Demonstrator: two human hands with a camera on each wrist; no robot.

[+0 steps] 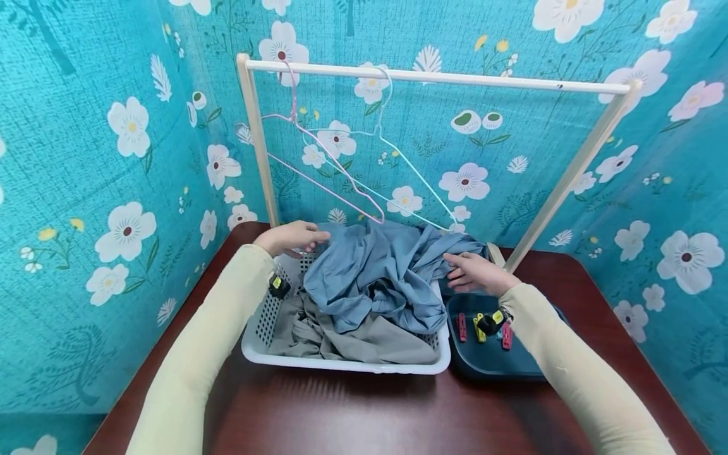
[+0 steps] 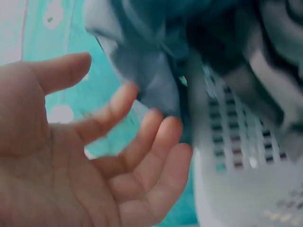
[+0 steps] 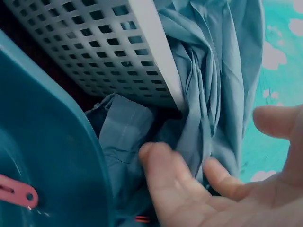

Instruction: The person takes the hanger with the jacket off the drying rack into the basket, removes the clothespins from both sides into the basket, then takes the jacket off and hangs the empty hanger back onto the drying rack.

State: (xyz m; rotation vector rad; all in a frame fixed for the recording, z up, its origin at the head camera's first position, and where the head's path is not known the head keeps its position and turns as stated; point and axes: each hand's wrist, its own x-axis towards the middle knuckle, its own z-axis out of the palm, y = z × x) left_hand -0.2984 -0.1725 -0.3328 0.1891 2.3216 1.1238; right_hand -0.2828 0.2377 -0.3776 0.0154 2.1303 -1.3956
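A crumpled blue garment (image 1: 364,272) lies heaped across the back of a white plastic basket (image 1: 347,364), above a grey cloth (image 1: 352,338). At the basket's back left, my left hand (image 1: 292,237) hovers beside the blue fabric. Its fingers are spread and loosely bent, holding nothing, in the left wrist view. My right hand (image 1: 478,273) is at the right of the garment, palm inward, with nothing gripped. In the right wrist view, the fabric (image 3: 225,71) drapes over the basket's rim, close to the fingers; I cannot tell whether they touch.
A dark blue tray (image 1: 500,363) with several clothespins (image 1: 462,327) stands right of the basket. Behind, a wooden rack (image 1: 443,77) carries a pink hanger (image 1: 335,161) and a light blue hanger (image 1: 418,174). Flowered cloth walls enclose the dark red table (image 1: 318,417).
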